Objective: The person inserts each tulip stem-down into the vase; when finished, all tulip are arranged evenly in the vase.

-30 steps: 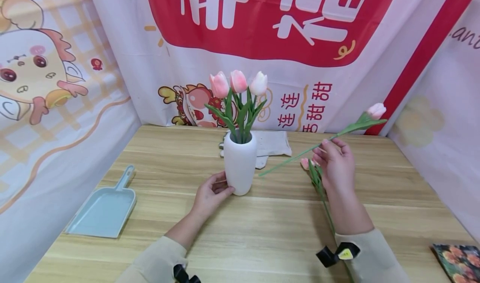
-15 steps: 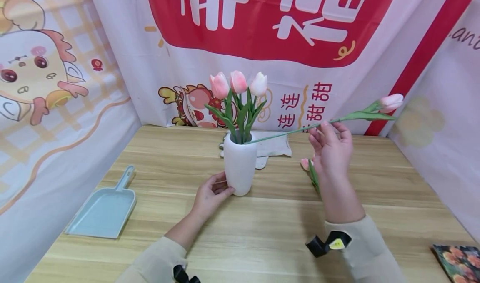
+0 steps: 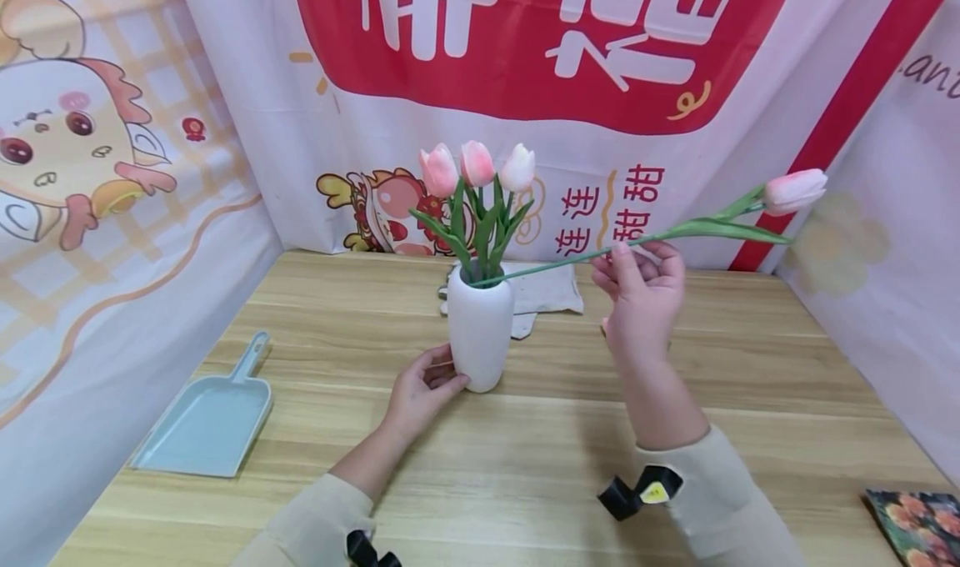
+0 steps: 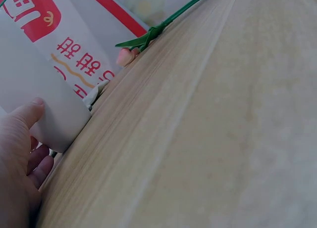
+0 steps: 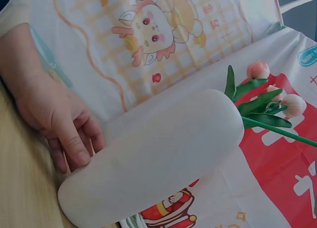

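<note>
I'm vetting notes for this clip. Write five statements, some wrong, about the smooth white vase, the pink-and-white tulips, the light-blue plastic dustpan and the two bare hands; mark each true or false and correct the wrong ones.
1. The left hand holds the smooth white vase near its base. True.
2. The right hand holds a pink-and-white tulip by its green stem. True.
3. The held tulip is wholly inside the vase. False: only the stem's lower end is at the vase's top; the bloom is out to the right.
4. The light-blue plastic dustpan lies left of the vase on the wood-grain table. True.
5. The vase lies on its side. False: it stands upright.
</note>
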The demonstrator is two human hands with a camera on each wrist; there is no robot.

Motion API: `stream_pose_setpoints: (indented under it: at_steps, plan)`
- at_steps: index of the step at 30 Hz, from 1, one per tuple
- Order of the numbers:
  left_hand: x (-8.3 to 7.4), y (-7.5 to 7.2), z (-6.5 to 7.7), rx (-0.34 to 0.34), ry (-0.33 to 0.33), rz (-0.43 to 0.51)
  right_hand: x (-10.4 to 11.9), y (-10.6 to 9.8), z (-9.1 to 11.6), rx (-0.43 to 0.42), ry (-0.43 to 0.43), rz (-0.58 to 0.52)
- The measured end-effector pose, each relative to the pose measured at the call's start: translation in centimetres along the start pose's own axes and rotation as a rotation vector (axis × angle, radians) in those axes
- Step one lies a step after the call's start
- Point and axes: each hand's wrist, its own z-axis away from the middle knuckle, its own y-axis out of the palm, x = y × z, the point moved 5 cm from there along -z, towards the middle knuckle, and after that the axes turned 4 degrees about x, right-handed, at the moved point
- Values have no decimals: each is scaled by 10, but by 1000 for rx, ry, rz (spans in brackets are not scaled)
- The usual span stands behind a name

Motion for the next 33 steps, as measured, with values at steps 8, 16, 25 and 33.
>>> stream_pose_setpoints:
  at_steps: [8, 16, 25, 33]
  plan:
    - [-1, 0, 1, -5, -5, 1, 1, 15, 7, 142, -100, 128]
    - [1, 0, -1, 4, 7, 1, 0, 32, 17, 308, -207, 188]
    - [-2, -1, 0, 3, 3, -10, -5, 50, 24, 431, -213, 365]
    - [-3, 0, 1, 3, 19, -4, -16, 67, 28, 594, -186, 596]
